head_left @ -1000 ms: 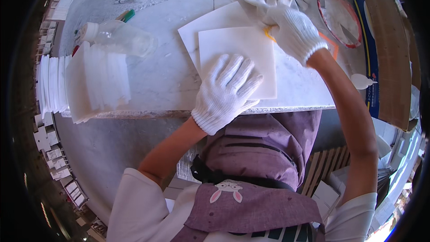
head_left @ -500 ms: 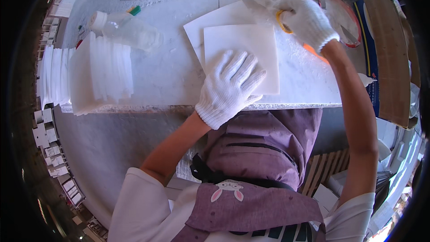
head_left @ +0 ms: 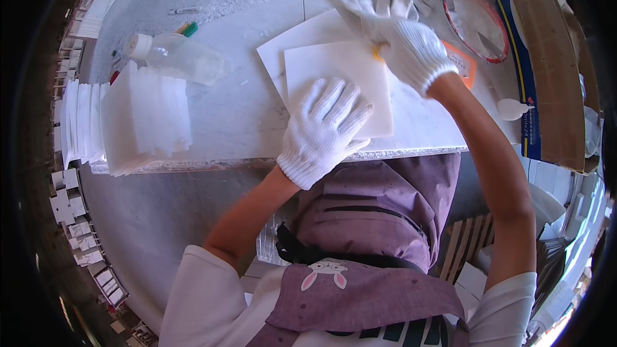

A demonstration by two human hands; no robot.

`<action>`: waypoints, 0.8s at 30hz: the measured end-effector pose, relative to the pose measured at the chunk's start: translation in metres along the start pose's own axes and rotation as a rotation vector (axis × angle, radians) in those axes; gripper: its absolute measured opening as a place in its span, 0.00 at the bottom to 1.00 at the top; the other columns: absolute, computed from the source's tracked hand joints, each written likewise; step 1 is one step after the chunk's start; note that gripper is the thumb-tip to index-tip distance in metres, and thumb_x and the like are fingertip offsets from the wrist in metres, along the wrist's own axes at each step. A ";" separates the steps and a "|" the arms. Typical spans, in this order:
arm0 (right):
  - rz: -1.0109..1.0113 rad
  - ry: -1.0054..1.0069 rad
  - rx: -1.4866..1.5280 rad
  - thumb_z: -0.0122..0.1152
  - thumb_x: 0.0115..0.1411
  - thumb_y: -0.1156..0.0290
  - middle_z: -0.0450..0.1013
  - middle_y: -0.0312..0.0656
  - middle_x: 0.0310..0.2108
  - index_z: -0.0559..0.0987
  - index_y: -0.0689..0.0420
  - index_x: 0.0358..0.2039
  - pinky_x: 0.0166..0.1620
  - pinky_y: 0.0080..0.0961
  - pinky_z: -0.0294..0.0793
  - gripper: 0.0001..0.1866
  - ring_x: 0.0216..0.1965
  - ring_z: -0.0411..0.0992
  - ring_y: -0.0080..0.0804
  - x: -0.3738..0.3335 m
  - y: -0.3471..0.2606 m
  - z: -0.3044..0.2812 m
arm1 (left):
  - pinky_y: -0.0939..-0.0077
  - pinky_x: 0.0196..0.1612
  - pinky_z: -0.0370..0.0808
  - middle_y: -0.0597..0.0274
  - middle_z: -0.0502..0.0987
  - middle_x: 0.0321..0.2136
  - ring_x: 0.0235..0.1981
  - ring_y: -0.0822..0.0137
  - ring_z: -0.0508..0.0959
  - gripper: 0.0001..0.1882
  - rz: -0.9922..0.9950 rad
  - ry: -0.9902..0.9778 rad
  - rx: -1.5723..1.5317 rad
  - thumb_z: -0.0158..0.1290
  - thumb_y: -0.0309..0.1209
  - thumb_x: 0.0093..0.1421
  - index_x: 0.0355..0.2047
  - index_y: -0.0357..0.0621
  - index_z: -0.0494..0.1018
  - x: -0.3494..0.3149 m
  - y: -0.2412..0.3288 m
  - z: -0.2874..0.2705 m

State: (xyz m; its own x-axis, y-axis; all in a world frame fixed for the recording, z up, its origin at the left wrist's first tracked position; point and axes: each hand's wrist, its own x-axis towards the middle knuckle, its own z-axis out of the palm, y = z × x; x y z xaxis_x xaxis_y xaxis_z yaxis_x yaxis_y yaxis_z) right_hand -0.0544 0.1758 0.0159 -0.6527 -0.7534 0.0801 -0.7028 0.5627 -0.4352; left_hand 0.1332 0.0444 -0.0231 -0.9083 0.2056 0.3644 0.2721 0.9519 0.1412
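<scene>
Pressing the square, smooth white slab (head_left: 340,63) at frame centre with your flat, open left hand (head_left: 326,119), steady it for your right hand (head_left: 411,46), upper right, whose grip I cannot tell.

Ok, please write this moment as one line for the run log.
left hand: flat on upper white tile | right hand: at tile's far right corner, with yellow-edged cloth | bottle: on its side

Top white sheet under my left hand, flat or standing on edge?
Flat: the top white sheet shows its broad face beneath your left hand.
</scene>
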 end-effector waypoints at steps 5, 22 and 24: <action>0.074 -0.105 0.030 0.54 0.54 0.74 0.77 0.51 0.37 0.82 0.58 0.34 0.43 0.40 0.73 0.10 0.38 0.76 0.51 -0.018 -0.015 -0.004 | 0.53 0.63 0.64 0.55 0.74 0.53 0.56 0.53 0.71 0.29 0.001 0.002 0.021 0.64 0.48 0.48 0.49 0.52 0.77 -0.001 0.000 0.003; 0.109 0.367 -0.101 0.57 0.58 0.69 0.76 0.49 0.34 0.82 0.52 0.38 0.42 0.39 0.74 0.09 0.36 0.76 0.48 -0.033 0.030 -0.019 | 0.66 0.66 0.59 0.45 0.63 0.62 0.64 0.58 0.63 0.38 -0.969 0.736 -0.326 0.62 0.29 0.58 0.64 0.30 0.57 -0.035 -0.031 -0.077; 0.136 0.327 -0.045 0.56 0.59 0.70 0.77 0.49 0.35 0.82 0.53 0.40 0.42 0.39 0.74 0.10 0.37 0.76 0.48 -0.040 0.031 -0.011 | 0.66 0.66 0.59 0.44 0.62 0.63 0.64 0.57 0.62 0.42 -1.032 0.787 -0.313 0.63 0.31 0.57 0.66 0.30 0.53 -0.036 -0.052 -0.068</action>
State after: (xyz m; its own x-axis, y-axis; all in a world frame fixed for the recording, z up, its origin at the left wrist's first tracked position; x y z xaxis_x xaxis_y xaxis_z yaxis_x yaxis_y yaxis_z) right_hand -0.0528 0.2268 0.0089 -0.7922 -0.5257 0.3098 -0.6101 0.6706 -0.4220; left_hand 0.1740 -0.0277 0.0193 -0.3459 -0.8583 0.3791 -0.2675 0.4774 0.8369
